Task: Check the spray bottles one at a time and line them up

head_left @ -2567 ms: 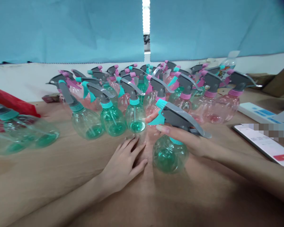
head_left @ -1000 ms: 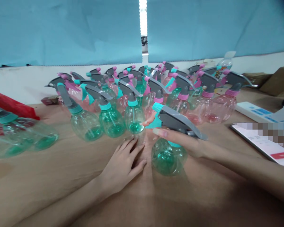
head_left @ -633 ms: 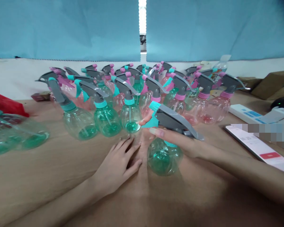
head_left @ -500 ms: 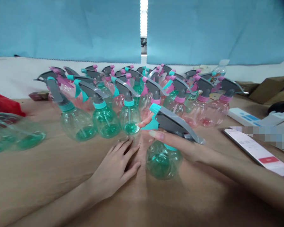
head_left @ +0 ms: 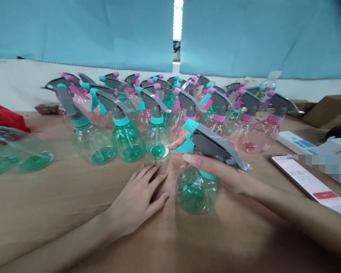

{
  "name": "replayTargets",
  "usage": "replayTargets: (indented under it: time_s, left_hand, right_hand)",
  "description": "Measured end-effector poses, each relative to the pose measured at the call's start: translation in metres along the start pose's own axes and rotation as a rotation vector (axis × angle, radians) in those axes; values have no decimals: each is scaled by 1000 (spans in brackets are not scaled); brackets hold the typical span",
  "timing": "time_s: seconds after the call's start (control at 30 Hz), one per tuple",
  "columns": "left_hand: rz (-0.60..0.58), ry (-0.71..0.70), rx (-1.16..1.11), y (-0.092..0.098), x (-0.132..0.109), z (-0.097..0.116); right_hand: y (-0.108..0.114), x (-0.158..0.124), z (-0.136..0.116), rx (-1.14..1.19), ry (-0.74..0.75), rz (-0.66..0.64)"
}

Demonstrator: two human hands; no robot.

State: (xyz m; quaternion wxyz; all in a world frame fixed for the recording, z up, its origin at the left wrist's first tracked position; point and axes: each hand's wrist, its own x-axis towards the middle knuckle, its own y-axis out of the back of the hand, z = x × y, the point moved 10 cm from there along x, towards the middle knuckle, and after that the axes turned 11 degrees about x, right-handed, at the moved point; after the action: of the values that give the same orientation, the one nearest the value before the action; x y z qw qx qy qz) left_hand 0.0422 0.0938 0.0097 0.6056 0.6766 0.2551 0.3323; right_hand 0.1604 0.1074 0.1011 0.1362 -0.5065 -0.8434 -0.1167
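My right hand grips the grey and teal trigger head of a clear green spray bottle that stands on the brown table in front of me. The fingers wrap round the neck under the trigger. My left hand lies flat on the table just left of that bottle, palm down, fingers spread and holding nothing. Its fingertips reach toward another green spray bottle in the front row.
Several green and pink spray bottles crowd the back of the table. Bottles lying on their sides and a red bag sit at the left. A phone, a white box and cardboard are at the right.
The view has shifted a little as my head moved. Both hands and the held bottle stay where they were.
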Motion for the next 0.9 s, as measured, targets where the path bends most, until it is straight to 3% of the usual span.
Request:
replayTargets:
  time_s: [0.9]
  left_hand:
    - [-21,-3,7,-2,-1,1]
  right_hand:
    - [-1,-1,2,49,-13,11]
